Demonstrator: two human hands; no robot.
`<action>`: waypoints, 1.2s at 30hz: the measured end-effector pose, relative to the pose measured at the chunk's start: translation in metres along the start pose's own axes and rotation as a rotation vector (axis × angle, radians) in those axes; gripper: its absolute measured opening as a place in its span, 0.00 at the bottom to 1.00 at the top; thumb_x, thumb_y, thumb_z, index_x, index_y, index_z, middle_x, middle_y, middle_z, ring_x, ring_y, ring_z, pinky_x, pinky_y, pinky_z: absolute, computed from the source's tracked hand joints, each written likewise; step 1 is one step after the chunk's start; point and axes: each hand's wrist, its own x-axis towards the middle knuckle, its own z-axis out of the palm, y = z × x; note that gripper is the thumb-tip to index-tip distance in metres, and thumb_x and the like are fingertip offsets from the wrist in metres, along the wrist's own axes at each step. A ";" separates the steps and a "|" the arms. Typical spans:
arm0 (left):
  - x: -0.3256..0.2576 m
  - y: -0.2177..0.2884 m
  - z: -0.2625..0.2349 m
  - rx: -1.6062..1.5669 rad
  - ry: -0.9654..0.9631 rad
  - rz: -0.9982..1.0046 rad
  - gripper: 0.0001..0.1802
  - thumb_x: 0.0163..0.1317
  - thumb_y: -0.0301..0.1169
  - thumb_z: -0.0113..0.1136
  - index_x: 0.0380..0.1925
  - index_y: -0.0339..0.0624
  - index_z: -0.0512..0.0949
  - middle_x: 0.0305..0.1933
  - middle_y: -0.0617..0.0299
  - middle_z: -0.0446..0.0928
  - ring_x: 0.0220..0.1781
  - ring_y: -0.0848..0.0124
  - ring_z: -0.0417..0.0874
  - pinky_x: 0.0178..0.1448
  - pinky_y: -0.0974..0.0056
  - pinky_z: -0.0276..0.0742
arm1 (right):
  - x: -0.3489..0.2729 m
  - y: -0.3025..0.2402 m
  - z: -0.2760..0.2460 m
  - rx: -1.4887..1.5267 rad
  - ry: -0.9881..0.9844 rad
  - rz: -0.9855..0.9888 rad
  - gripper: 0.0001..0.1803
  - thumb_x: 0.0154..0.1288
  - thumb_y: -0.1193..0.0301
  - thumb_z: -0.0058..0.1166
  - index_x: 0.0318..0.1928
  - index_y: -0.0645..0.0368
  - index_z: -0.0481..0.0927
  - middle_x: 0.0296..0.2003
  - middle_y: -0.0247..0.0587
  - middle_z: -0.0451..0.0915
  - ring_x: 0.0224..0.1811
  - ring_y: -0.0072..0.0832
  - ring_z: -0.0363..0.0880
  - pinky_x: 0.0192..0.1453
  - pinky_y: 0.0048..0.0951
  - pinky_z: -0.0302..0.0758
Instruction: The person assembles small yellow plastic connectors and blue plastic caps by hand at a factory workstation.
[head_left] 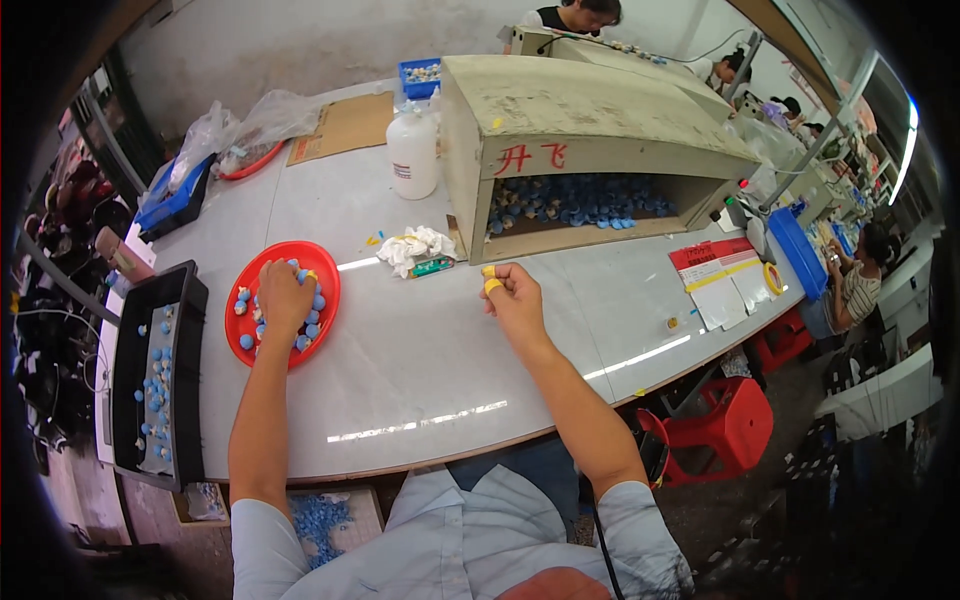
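Note:
My left hand [287,299] reaches down into a round red plate [331,279] at the left of the table. Small blue-and-cream rounded pieces [313,317] lie under and around its fingers; the back of the hand hides the fingertips, so I cannot see whether one is gripped. Over the table in front of the box opening, my right hand [517,308] is closed, thumb against curled fingers. Yellow bands wrap two of its digits. Whatever it may hold is too small or hidden to make out.
A beige box [600,110] holding many blue pieces stands at the back. Left of it are a white bottle [413,155] and crumpled tissue [418,247]. A black tray [188,385] of pieces sits far left, papers [718,280] right. A red stool [725,425] stands below; people work beyond.

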 end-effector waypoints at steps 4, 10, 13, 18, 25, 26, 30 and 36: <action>-0.009 0.011 0.003 -0.089 0.293 0.040 0.24 0.58 0.34 0.64 0.52 0.34 0.75 0.66 0.45 0.68 0.70 0.49 0.65 0.70 0.46 0.61 | 0.032 0.002 -0.042 -0.208 0.118 -0.037 0.06 0.65 0.78 0.52 0.42 0.64 0.75 0.31 0.35 0.77 0.31 0.21 0.75 0.34 0.23 0.73; -0.087 0.099 -0.021 -0.665 -0.019 0.292 0.25 0.57 0.30 0.66 0.53 0.34 0.71 0.64 0.45 0.70 0.65 0.49 0.70 0.68 0.54 0.66 | 0.102 0.014 -0.089 -1.078 0.303 -0.313 0.14 0.56 0.78 0.56 0.45 0.62 0.77 0.40 0.50 0.79 0.41 0.45 0.80 0.43 0.41 0.78; -0.112 0.115 -0.004 -0.763 -0.117 0.356 0.23 0.56 0.30 0.66 0.51 0.35 0.72 0.62 0.45 0.71 0.63 0.50 0.72 0.65 0.55 0.69 | 0.134 0.006 -0.083 -1.380 0.290 -0.210 0.17 0.55 0.73 0.57 0.48 0.59 0.79 0.45 0.52 0.79 0.45 0.51 0.80 0.49 0.46 0.77; -0.117 0.111 0.015 -0.789 -0.140 0.384 0.21 0.55 0.27 0.67 0.48 0.35 0.72 0.58 0.47 0.74 0.57 0.50 0.77 0.60 0.56 0.73 | 0.156 0.016 -0.089 -1.506 0.230 -0.462 0.23 0.50 0.72 0.62 0.50 0.56 0.77 0.48 0.52 0.77 0.46 0.49 0.80 0.49 0.44 0.79; -0.118 0.107 0.012 -0.965 -0.167 0.286 0.18 0.57 0.25 0.65 0.48 0.36 0.74 0.53 0.51 0.77 0.53 0.58 0.81 0.50 0.59 0.79 | 0.133 0.021 -0.084 -1.424 0.297 -0.262 0.23 0.52 0.75 0.60 0.51 0.59 0.75 0.43 0.46 0.80 0.41 0.42 0.81 0.46 0.37 0.79; -0.118 0.108 0.012 -1.021 -0.198 0.254 0.18 0.58 0.25 0.65 0.49 0.36 0.74 0.52 0.52 0.78 0.53 0.60 0.81 0.50 0.60 0.79 | 0.121 0.027 -0.082 -0.920 0.319 -0.234 0.22 0.54 0.75 0.59 0.52 0.59 0.74 0.41 0.43 0.80 0.40 0.36 0.80 0.43 0.34 0.78; -0.125 0.108 0.017 -1.094 -0.277 0.194 0.22 0.60 0.23 0.64 0.55 0.36 0.72 0.55 0.54 0.78 0.56 0.65 0.80 0.53 0.63 0.79 | 0.033 0.009 -0.035 0.175 -0.040 0.260 0.21 0.63 0.75 0.56 0.56 0.58 0.69 0.41 0.36 0.80 0.38 0.21 0.78 0.36 0.23 0.74; -0.132 0.127 0.023 -1.317 -0.463 0.284 0.24 0.60 0.26 0.66 0.57 0.34 0.72 0.56 0.51 0.77 0.56 0.67 0.80 0.56 0.64 0.78 | -0.050 0.011 0.008 0.463 -0.262 0.470 0.21 0.65 0.73 0.54 0.58 0.59 0.67 0.42 0.36 0.80 0.40 0.21 0.79 0.37 0.22 0.72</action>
